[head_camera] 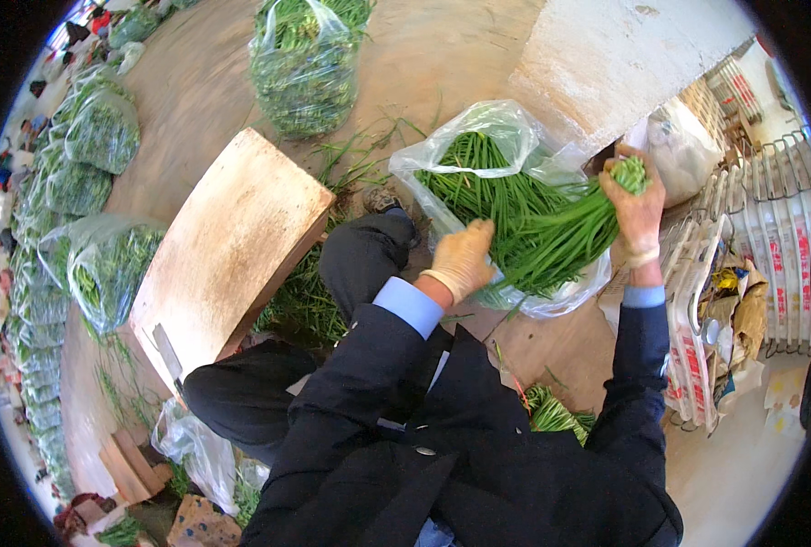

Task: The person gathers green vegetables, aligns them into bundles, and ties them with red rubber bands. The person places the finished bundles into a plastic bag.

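My right hand (634, 198), in a thin pale glove, grips the cut-end part of a bunch of green leafy stalks (576, 239), which look like garlic chives. Long leaves trail from it leftward over the mouth of a clear plastic bag (460, 161). More of the same chives (473, 154) lie inside that bag. My left hand (460, 263), also gloved, is curled on the bag's near left edge, with plastic showing below its fingers. Its fingertips are partly hidden against the leaves.
To the left stands a wooden board bench (234, 232) with a knife (167, 352) on it. Filled chive bags (306, 82) stand beyond and in a row (91, 130) at far left. White plastic crates (692, 328) are at right. A tied bundle (556, 414) lies by my right side.
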A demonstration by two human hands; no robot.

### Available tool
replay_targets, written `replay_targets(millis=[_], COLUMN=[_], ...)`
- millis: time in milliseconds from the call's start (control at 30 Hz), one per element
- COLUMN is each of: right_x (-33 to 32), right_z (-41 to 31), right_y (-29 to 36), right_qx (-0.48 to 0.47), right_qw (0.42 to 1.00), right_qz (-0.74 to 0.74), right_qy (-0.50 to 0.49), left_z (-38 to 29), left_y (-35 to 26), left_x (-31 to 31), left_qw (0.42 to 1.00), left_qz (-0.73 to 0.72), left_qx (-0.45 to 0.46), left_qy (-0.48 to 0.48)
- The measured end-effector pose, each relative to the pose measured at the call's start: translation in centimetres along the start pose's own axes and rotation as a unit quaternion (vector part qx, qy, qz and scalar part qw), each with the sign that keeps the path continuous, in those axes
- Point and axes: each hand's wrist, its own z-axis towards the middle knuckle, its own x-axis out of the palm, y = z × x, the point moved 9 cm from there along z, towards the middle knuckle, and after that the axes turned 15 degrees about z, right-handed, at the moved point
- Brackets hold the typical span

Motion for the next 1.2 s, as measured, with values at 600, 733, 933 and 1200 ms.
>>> replay_targets(millis=[600, 733, 933, 1200], right_x=[43.4, 49.0, 52.0, 51.0], right_z=[-19.2, -28.2, -34.6, -25.3], right_y=[21.0, 14.7, 6.4, 1.6], right_qx=[-0.496, -0.414, -0.206, 0.160], right_qw=[0.745, 0.690, 0.639, 0.885], right_qz=[0.094, 0.076, 0.100, 0.166], right_qy=[0.436, 0.589, 0.734, 0.405], left_z=[-21.5, -27.8, -32.7, -33.0], left_y=[18.6, 26.9, 31.8, 31.3], left_x=[-16.3, -9.7, 5.8, 5.9], left_qw=[0.416, 0.318, 0.291, 0.297], left_qz=[-0.863, -0.868, -0.848, -0.874], left_qx=[0.188, 0.197, -0.104, -0.099], left_qy=[-0.217, -0.327, -0.430, -0.371])
